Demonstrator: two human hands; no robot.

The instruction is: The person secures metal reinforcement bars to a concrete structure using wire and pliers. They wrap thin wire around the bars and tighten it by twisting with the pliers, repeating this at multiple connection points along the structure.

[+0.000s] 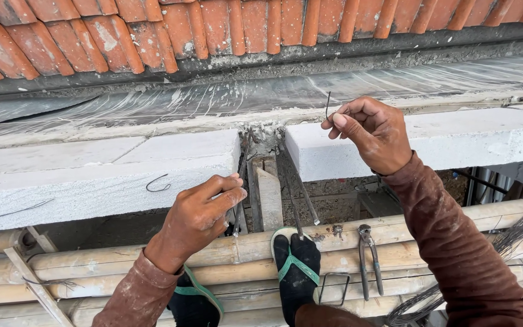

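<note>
At the far left a thin stray wire [13, 211] is lying across the face of the left white block [92, 175], and further along a small bent wire hook [158, 184] is resting on the same block, just beside the left hand. The left hand [204, 209] is reaching forward over the bamboo poles [122, 266] with its fingers curled and pinched around one of the vertical steel bars [239, 194] that are standing in the gap between the two blocks; a wooden plank [269, 194] is filling part of that gap. Below, a foot in a dark sock and green sandal [296, 266] is standing on the bamboo, with a rectangular wire stirrup [334, 287] and a pair of pincers [367, 257] lying just beside it. The right hand [370, 133] is hovering above the edge of the right white block [443, 142], its thumb and fingers closed in a pinch on a short piece of tie wire [327, 104] that is sticking upward. At the far right a bundle of thin wires [516, 233] is fanning out over the bamboo. Orange roof tiles [243, 24] are running along the top.
</note>
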